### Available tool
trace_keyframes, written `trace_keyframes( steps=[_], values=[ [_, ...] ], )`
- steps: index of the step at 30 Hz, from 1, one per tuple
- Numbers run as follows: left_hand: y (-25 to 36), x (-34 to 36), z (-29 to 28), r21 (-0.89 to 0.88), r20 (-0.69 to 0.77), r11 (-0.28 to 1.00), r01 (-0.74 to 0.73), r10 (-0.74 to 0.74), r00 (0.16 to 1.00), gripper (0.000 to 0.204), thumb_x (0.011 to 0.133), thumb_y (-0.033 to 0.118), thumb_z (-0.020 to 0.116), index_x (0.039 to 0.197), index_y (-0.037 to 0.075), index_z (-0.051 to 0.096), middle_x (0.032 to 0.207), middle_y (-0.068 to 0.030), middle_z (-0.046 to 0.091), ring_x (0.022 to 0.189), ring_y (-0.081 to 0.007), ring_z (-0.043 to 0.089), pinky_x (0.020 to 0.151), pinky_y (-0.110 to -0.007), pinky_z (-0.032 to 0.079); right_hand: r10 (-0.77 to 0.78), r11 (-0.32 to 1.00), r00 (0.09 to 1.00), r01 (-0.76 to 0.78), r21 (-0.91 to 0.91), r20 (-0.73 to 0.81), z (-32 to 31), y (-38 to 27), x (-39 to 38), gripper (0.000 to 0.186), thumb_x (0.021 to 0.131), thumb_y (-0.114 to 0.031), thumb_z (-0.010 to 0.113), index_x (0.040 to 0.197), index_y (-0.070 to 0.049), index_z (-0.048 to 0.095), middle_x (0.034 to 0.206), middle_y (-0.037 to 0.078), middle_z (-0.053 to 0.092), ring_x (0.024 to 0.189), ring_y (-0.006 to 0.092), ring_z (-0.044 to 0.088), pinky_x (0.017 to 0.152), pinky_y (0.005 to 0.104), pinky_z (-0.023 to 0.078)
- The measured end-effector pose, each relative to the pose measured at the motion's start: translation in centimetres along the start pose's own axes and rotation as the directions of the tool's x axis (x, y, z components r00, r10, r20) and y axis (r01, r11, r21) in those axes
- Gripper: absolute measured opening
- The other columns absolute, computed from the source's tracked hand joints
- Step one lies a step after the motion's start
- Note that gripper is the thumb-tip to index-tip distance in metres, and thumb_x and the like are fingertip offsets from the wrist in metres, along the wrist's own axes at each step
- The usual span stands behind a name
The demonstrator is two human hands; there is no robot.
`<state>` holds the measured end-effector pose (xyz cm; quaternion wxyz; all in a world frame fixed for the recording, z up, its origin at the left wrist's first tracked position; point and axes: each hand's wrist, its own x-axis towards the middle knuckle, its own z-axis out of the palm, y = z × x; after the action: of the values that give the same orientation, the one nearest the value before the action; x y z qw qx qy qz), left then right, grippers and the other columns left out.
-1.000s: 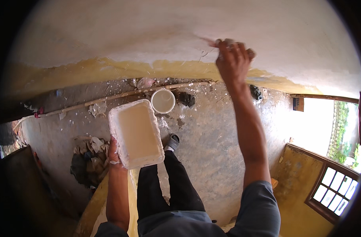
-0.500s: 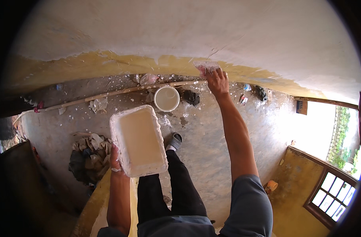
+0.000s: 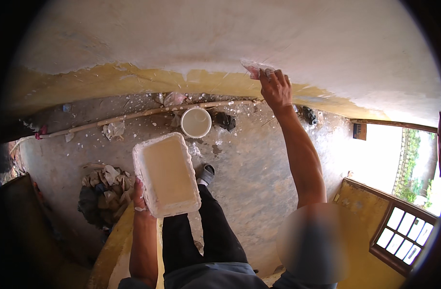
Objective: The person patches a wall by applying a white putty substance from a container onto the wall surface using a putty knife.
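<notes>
My left hand [image 3: 140, 195] grips the left edge of a rectangular tub [image 3: 197, 189], its rim crusted with white plaster and a smooth cream-coloured surface inside. My right arm reaches up and forward to the wall [image 3: 148, 43]. Closed in my right hand [image 3: 277, 91] is a flat, reddish putty scraper [image 3: 253, 72], smeared white, its edge against the wall. White coating covers the upper wall, and a ragged yellow band [image 3: 148, 82] shows below it. My fingers hide part of the scraper.
On the floor stands a white bucket [image 3: 196, 123] with pale contents, beside a dark plastic bag [image 3: 226, 122]. A long pole [image 3: 129, 115] lies along the wall's foot. Crumpled sacks [image 3: 107, 195] are heaped at left. A windowed yellow panel [image 3: 365, 216] and a bright doorway are at right.
My right hand has moved right and slightly up along the wall with the scraper, and white now covers more of the yellow there. My left hand still holds the tub.
</notes>
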<state>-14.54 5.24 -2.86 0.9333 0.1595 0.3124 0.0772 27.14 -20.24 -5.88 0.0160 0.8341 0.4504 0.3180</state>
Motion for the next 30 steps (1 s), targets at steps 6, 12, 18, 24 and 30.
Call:
trace_keyframes(
  steps=[6, 12, 18, 24, 30],
  values=[
    [-0.3, -0.3, -0.5, -0.004, 0.023, 0.999, 0.043, -0.043, 0.999, 0.071, 0.087, 0.043, 0.068, 0.142, 0.006, 0.042, 0.136, -0.0106, 0.054, 0.123, -0.028, 0.053, 0.104, -0.045, 0.044, -0.033, 0.993, 0.997, 0.04, 0.111, -0.065, -3.6, -0.7, 1.8, 0.032, 0.074, -0.002, 0.071, 0.105, -0.008, 0.07, 0.098, 0.006, 0.066, 0.081, 0.0206, 0.063, 0.063, 0.0327, 0.053],
    [-0.5, 1.0, 0.9, 0.152, 0.104, 0.988, 0.017, -0.033, 0.994, 0.072, 0.088, 0.045, 0.066, 0.144, 0.007, 0.041, 0.139, -0.0114, 0.052, 0.126, -0.0294, 0.051, 0.106, -0.047, 0.042, -0.028, 0.991, 0.996, 0.017, 0.132, 0.084, 3.9, -4.6, -1.0, 0.026, 0.081, -0.005, 0.067, 0.107, -0.01, 0.069, 0.1, 0.006, 0.065, 0.087, 0.0209, 0.063, 0.068, 0.0344, 0.054],
    [-1.0, -0.7, -5.1, -0.028, 0.036, 0.993, 0.115, -0.114, 0.993, 0.073, 0.089, 0.045, 0.064, 0.146, 0.008, 0.038, 0.142, -0.0114, 0.049, 0.128, -0.03, 0.049, 0.107, -0.048, 0.041, 0.146, 0.972, 0.988, -0.134, 0.195, -0.049, 0.2, -5.7, 1.6, 0.022, 0.081, 0.0, 0.064, 0.1, -0.01, 0.07, 0.096, 0.005, 0.068, 0.087, 0.02, 0.064, 0.073, 0.0359, 0.054],
    [0.6, 0.2, -2.5, 0.063, 0.067, 0.986, 0.157, -0.161, 0.985, 0.073, 0.088, 0.045, 0.066, 0.144, 0.007, 0.04, 0.139, -0.0116, 0.051, 0.125, -0.0297, 0.051, 0.105, -0.047, 0.043, 0.109, 0.989, 0.993, -0.113, 0.095, 0.048, 3.0, -2.9, 2.9, 0.011, 0.082, -0.004, 0.065, 0.091, -0.01, 0.067, 0.095, 0.003, 0.069, 0.084, 0.019, 0.063, 0.069, 0.0348, 0.053],
    [1.8, -0.1, -4.1, 0.068, 0.005, 0.987, 0.148, -0.149, 0.989, 0.071, 0.088, 0.044, 0.065, 0.142, 0.005, 0.041, 0.135, -0.0118, 0.054, 0.122, -0.029, 0.054, 0.101, -0.046, 0.046, 0.068, 0.985, 0.989, -0.087, 0.147, 0.13, 1.8, -7.6, 0.0, 0.023, 0.078, -0.002, 0.067, 0.099, -0.011, 0.069, 0.098, 0.004, 0.066, 0.092, 0.0214, 0.061, 0.074, 0.0378, 0.052]
  ],
)
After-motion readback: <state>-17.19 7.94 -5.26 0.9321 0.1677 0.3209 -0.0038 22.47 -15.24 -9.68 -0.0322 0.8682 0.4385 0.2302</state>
